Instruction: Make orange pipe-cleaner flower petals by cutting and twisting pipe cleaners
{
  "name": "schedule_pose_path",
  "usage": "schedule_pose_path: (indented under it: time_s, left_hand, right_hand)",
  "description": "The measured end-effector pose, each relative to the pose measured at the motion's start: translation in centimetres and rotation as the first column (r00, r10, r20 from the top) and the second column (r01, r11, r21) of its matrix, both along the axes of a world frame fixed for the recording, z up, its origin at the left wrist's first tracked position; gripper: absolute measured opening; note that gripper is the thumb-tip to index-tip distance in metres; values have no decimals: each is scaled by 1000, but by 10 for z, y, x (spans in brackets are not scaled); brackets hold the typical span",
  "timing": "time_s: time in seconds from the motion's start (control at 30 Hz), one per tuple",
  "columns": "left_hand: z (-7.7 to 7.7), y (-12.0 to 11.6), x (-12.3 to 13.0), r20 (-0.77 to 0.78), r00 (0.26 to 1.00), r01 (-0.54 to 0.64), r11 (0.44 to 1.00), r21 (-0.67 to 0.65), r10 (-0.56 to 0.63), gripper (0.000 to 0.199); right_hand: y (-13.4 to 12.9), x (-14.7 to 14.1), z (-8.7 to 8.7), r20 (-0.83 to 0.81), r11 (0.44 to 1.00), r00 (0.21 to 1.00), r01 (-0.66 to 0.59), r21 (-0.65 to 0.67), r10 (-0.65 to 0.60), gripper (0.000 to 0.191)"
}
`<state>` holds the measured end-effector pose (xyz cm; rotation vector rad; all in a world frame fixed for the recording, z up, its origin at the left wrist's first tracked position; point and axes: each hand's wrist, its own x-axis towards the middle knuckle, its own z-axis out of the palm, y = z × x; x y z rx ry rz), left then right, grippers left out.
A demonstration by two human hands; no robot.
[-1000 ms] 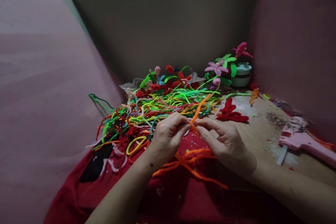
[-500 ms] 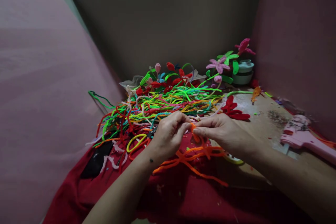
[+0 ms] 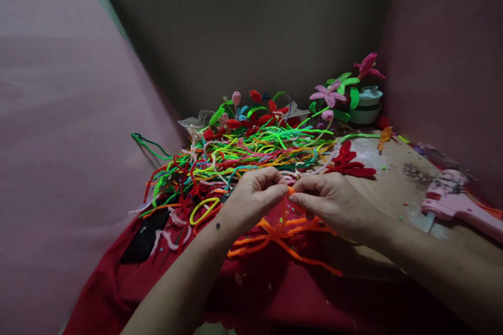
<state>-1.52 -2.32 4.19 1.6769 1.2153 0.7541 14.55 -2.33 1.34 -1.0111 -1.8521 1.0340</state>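
My left hand [image 3: 256, 194] pinches one end of a small orange pipe cleaner piece [image 3: 291, 191] between thumb and forefinger. Close beside it, my right hand [image 3: 328, 200] grips the same piece from the other side, so most of it is hidden by the fingertips. Below both hands, more orange pipe cleaners [image 3: 271, 235] lie spread and crossed on the red cloth [image 3: 251, 282]. Scissors with yellow handles [image 3: 204, 211] rest left of my left hand, their blades partly covered.
A heap of many-coloured pipe cleaners [image 3: 251, 152] lies behind my hands, with finished flowers [image 3: 271, 112] at the back. On the board [image 3: 389, 188] sit a red flower piece [image 3: 348, 162] and a pink glue gun [image 3: 451, 201]. A white-and-dark pot [image 3: 365, 107] stands at the back right.
The orange piece between my fingertips now shows less, and my right hand's fingers have curled a little more around it. Both hands stay in nearly the same place.
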Motion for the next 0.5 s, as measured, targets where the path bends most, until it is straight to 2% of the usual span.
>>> schedule_pose_path:
  time_s: [0.1,0.27,0.37,0.5]
  left_hand:
    - [-3,0,3,97,995,-4,998,-70,11,12]
    - [-8,3,1,137,989,60,998,-32,-56,15]
    - [-9,8,-5,172,983,77,996,-35,-70,18]
    - [-11,14,-13,249,967,82,993,-84,-59,20]
  right_hand:
    - [2,-1,-2,-31,999,1000,-4,-51,2,17]
    - [10,3,-11,-179,963,984,-72,-259,25,18]
    - [16,6,-16,-300,922,949,-196,-333,94,22]
    - [19,7,-20,-490,841,853,-391,-374,178,29]
